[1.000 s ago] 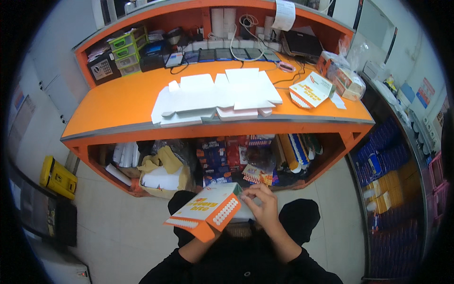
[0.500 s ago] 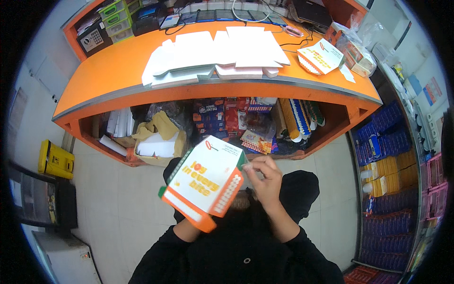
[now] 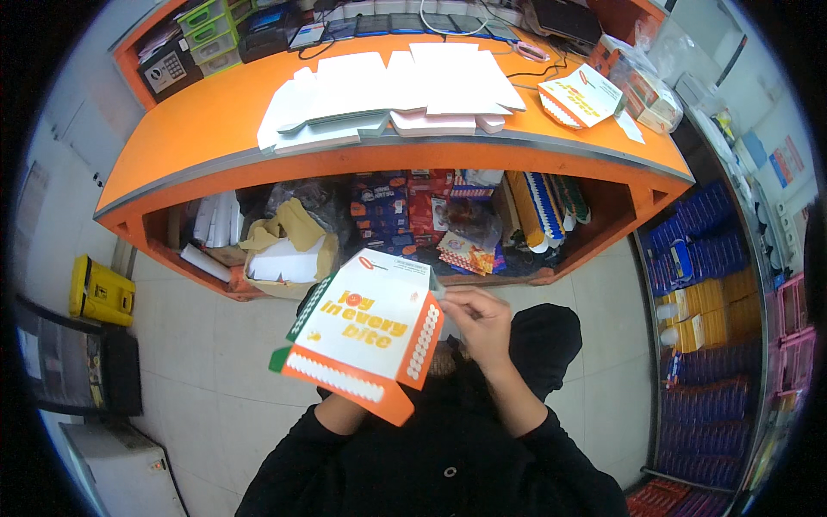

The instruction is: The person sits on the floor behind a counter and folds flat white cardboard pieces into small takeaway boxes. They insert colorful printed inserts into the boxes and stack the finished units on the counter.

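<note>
A partly folded cardboard food box (image 3: 366, 319), white with orange and green side flaps, is held tilted in front of my body. My right hand (image 3: 478, 320) pinches a flap at the box's upper right corner. My left wrist (image 3: 341, 415) goes under the box's lower edge, and the box hides the fingers of that hand. At the right of the orange counter rests a similar box (image 3: 584, 96), folded into shape. Stacks of flat white cardboard blanks (image 3: 379, 90) lie along the counter's front edge.
The orange counter (image 3: 185, 129) spans the far side, with packets and an open brown bag (image 3: 289, 258) on its lower shelf. A shelf of blue and yellow packs (image 3: 706, 310) stands at the right. A yellow case (image 3: 103, 291) is on the left.
The box has turned slightly and its bottom flaps stand out more. My right hand has shifted a little at the corner, still pinching it.
</note>
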### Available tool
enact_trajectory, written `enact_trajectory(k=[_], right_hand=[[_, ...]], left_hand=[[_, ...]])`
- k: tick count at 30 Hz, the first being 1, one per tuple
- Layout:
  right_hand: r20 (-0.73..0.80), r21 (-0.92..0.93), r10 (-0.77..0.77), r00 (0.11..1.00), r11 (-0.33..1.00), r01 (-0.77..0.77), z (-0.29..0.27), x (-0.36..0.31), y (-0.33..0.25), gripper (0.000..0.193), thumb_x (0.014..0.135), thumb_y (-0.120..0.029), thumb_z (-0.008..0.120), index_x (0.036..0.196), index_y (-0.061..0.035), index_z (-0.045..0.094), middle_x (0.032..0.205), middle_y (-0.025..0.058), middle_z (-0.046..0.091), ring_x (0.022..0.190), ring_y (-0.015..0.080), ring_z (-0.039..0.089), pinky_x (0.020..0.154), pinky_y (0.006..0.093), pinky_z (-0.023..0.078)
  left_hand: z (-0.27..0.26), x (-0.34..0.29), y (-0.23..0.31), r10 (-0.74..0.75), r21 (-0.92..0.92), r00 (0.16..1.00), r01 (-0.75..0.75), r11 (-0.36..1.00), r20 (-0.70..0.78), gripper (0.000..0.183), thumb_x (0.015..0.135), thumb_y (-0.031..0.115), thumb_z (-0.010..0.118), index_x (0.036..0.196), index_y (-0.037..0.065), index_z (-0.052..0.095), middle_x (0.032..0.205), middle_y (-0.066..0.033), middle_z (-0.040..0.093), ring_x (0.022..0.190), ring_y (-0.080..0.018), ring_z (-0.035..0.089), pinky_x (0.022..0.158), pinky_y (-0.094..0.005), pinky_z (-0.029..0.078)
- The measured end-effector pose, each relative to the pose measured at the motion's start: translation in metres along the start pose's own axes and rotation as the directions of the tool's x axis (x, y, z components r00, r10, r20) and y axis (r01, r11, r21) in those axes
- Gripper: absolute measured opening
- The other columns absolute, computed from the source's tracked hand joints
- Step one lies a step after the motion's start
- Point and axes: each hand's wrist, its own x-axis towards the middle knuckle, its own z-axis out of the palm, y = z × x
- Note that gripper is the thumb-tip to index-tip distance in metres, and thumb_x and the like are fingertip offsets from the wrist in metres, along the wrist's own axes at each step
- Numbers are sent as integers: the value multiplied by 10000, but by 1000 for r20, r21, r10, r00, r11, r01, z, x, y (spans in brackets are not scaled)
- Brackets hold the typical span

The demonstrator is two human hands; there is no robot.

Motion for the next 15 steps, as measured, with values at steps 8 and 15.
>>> enact_trajectory(k=[8, 15], right_hand=[[231, -538, -261, 937, 768, 347, 3, 0, 10, 593, 819, 0, 585, 1367, -155, 421, 1176, 208, 589, 1111, 325, 575, 830, 338, 501], [-60, 271, 125, 990, 957, -104, 11, -6, 46, 467, 848, -3, 579, 1301, 0, 464, 1156, 131, 605, 988, 161, 610, 809, 277, 495]], left_hand=[[0, -3, -12, -251, -735, 968, 187, 652, 24, 621, 749, 202, 770, 1259, 25, 463, 1280, -129, 486, 1164, -235, 491, 964, -398, 401], [33, 16, -33, 227, 456, 974, -195, 869, -16, 635, 692, 174, 782, 1249, 52, 502, 1240, -174, 517, 1135, -341, 509, 959, -462, 390]])
